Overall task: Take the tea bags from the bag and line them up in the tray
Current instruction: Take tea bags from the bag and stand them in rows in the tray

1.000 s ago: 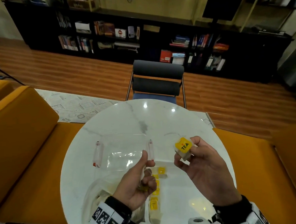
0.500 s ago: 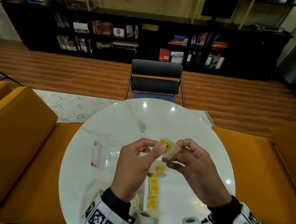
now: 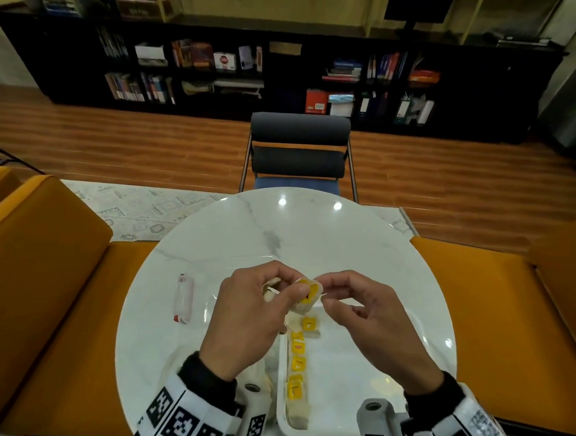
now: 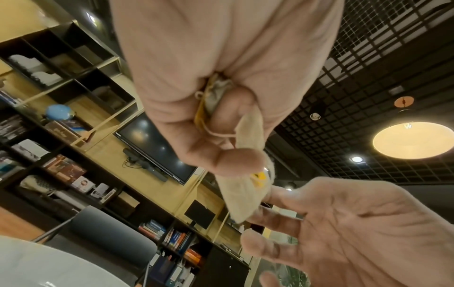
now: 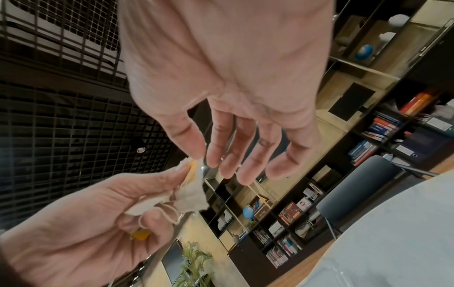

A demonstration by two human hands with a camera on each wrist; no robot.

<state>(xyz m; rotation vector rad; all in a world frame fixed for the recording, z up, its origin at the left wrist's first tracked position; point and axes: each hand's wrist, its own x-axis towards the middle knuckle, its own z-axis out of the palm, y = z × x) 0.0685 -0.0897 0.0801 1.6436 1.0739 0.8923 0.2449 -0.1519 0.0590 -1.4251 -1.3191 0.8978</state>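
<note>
your left hand (image 3: 249, 318) pinches one tea bag (image 3: 307, 295) between thumb and fingers, held up over the counter (image 3: 366, 256) above the far end of the tray (image 3: 343, 426); a second tea bag sits curled into that same palm, its yellow tag and looped string showing in the left wrist view; your right hand (image 3: 377, 327) hangs just beside the pinched bag, fingers loosely spread, holding nothing; whether its thumb tip touches the paper, cannot tell;

step in hand, by my reading: sorting out one bag, string and tag, before it goes down; the next move calls for carrying it to the far end of the row (image 3: 300, 358), just past the last bag, and laying it flat, tag up, in line; the loose string may snag the palmed bag, so separate them first;

count: five yellow tags visible in the tray, four in a column along the left wall and one a little off line at the far end; two bags in the left hand; one tray; the clear plastic bag (image 3: 249, 264) lies on the counter behind your hands, mostly hidden; one small white tube with a red end (image 3: 184, 301) lies left of it.
</note>
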